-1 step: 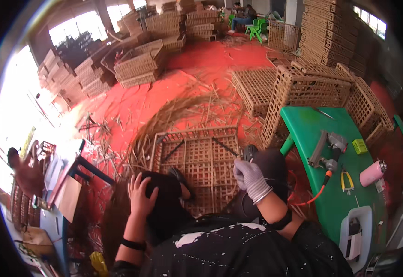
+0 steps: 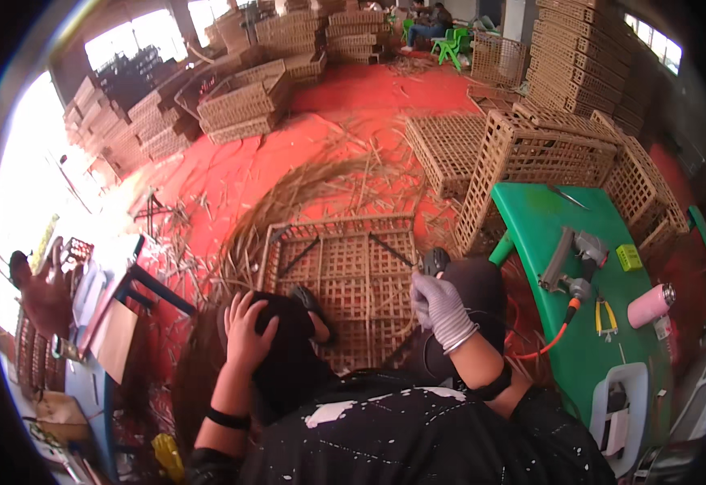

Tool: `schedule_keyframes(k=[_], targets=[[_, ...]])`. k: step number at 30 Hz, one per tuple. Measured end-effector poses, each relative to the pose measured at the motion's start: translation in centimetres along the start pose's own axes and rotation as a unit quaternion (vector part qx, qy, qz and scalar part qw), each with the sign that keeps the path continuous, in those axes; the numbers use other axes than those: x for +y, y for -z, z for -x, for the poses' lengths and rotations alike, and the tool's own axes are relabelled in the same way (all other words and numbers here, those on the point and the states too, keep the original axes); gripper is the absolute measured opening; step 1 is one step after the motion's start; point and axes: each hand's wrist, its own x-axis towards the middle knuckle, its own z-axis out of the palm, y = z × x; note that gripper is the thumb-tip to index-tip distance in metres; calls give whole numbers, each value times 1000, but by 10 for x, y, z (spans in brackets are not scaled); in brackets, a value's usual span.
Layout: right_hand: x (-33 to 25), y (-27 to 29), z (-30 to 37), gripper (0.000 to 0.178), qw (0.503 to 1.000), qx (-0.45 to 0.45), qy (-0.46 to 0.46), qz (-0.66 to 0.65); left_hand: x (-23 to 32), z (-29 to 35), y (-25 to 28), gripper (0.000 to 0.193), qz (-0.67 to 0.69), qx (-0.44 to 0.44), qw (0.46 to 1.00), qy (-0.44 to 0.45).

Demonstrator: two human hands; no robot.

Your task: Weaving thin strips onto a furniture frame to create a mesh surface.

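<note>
My left hand point(image 2: 248, 333) is bare and rests on my left knee with its fingers spread, holding nothing I can see. My right hand point(image 2: 442, 311), in a pale grey knitted glove, is closed beside my right knee, close to the right side of a woven basket. Its curled fingers hide whatever they may hold. The shallow rectangular woven basket point(image 2: 351, 283) lies on the floor between my legs, with dark strips across its far corners. My left shoe point(image 2: 311, 301) is inside its left part, and my right shoe point(image 2: 435, 260) is by its far right corner.
On my right a green table point(image 2: 537, 222) carries a nail gun point(image 2: 562, 260) with an orange hose, yellow-handled pliers point(image 2: 606, 318), a pink bottle point(image 2: 651, 305) and a pale bin point(image 2: 621, 380). Stacked baskets point(image 2: 567, 65) and cane scraps surround me; people sit far back near green chairs point(image 2: 451, 46).
The view has shifted slightly. My hands stay in the same places, the left on the knee and the right closed.
</note>
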Motion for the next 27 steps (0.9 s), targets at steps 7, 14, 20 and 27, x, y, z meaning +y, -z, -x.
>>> schedule_keyframes(k=[7,14,20,27], targets=[[-3,-4,-11,30,1000,-8,16,14,76,-92,-14,22,-51,-377,911,-157],[-24,-2,-26,33,999,-25,23,-7,130,-199,-76,18,-91,-433,876,-192],[-58,-24,-57,33,1000,15,-3,17,109,-159,-214,27,-68,-533,840,-71],[-75,-34,-111,25,991,-102,75,-44,48,-53,-351,26,-13,-610,786,96]])
